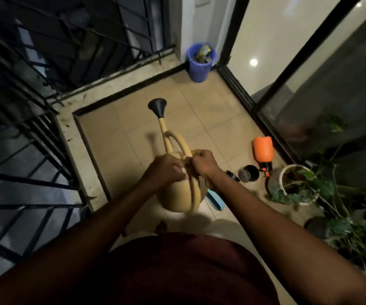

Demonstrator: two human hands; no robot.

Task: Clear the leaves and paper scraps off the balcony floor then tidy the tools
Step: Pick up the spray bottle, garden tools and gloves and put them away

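Balcony floor (210, 102) of beige tiles with a dark border, seen from the head camera in dim light, with a tan watering can (177, 194) held above its middle. Left of the can and beyond it runs a black metal railing (45, 69) on a pale ledge (72, 137) speckled with dark bits. Right of the can stands a sliding glass door (309, 89). Far beyond the can's black spout rose (157, 106), in the corner, sits a blue bucket (200, 64) holding packets and scraps. The left hand (166, 170) and right hand (204, 161) meet at the top of the can, fingers of both curled tight around its looped handle (183, 144); motion blur hides the exact finger positions. Just right of the can, partly under it, a light blue flat tool (216, 201) lies on the tiles. Further right lie an orange sprayer (263, 150) on its side and a small black pot (249, 173), then a white planter (294, 183) with leafy green plants (342, 227). Print on a packet in the bucket is too blurred to read.
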